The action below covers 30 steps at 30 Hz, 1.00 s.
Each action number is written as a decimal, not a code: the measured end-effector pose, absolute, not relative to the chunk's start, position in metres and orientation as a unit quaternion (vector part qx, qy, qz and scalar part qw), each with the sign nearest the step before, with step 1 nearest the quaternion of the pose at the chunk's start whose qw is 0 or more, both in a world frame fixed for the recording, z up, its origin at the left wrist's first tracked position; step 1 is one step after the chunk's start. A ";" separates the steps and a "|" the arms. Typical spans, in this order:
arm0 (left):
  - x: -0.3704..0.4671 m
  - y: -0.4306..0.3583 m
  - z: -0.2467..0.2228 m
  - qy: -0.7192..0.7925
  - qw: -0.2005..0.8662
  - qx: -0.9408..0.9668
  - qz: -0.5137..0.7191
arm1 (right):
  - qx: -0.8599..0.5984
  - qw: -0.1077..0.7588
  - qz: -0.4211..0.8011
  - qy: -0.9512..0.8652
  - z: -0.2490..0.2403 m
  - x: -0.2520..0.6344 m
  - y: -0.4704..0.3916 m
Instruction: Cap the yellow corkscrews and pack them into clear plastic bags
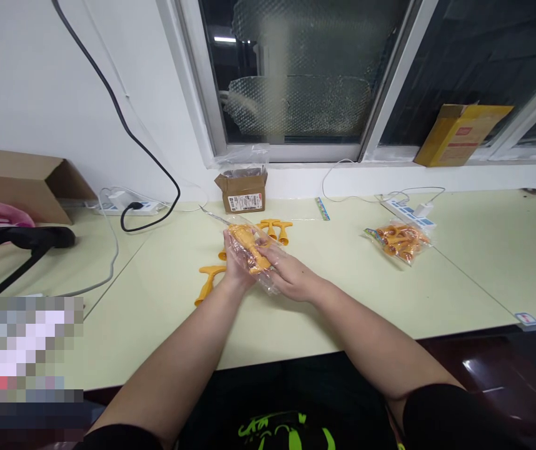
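Both my hands hold a clear plastic bag (248, 247) with yellow-orange plastic pieces inside, above the pale green table. My left hand (237, 265) wraps its left side, and my right hand (291, 269) grips it from the right, fingers partly hidden by the film. Several loose yellow T-shaped pieces (283, 231) lie just behind the hands. Another yellow piece (207, 284) rests to the left of my left wrist. A filled, see-through bag of orange pieces (402, 242) sits apart on the right.
A small open cardboard box (244, 192) stands by the wall, with a colourful strip (323, 209) to its right. Power strips (408, 211) and cables lie along the back. A large cardboard box (19, 181) and a black curved object (29, 240) are at the left.
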<state>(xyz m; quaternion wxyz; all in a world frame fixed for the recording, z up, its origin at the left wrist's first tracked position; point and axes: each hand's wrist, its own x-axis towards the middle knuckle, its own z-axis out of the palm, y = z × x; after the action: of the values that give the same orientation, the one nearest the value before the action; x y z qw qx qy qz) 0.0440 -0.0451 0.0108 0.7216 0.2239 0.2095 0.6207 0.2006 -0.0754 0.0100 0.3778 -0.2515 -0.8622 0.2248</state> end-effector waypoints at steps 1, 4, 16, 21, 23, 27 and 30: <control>0.045 -0.045 0.010 0.201 0.721 0.238 0.619 | -0.273 0.378 0.207 -0.860 0.010 0.200 -0.076; 0.047 -0.045 0.005 0.180 0.717 0.287 0.609 | -0.352 0.368 0.185 -0.841 0.007 0.199 -0.077; 0.051 -0.047 -0.009 0.190 0.757 0.307 0.545 | -0.410 0.475 0.234 -0.743 0.010 0.201 -0.072; 0.051 -0.052 -0.004 0.177 0.763 0.309 0.539 | -0.375 0.508 0.180 -0.754 0.010 0.202 -0.069; 0.050 -0.053 -0.003 0.171 0.771 0.290 0.541 | -0.341 0.499 0.141 -0.784 0.009 0.202 -0.068; 0.044 -0.050 0.000 0.203 0.781 0.222 0.548 | -0.274 0.447 0.145 -0.839 0.011 0.205 -0.069; 0.040 -0.047 0.003 0.225 0.763 0.190 0.576 | -0.234 0.421 0.192 -0.855 0.017 0.211 -0.071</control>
<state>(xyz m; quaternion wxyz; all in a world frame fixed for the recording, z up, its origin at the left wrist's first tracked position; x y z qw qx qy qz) 0.0399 -0.0468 0.0034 0.7629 0.1896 0.2248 0.5757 0.2113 -0.0715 0.0170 0.4213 -0.2336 -0.8551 0.1916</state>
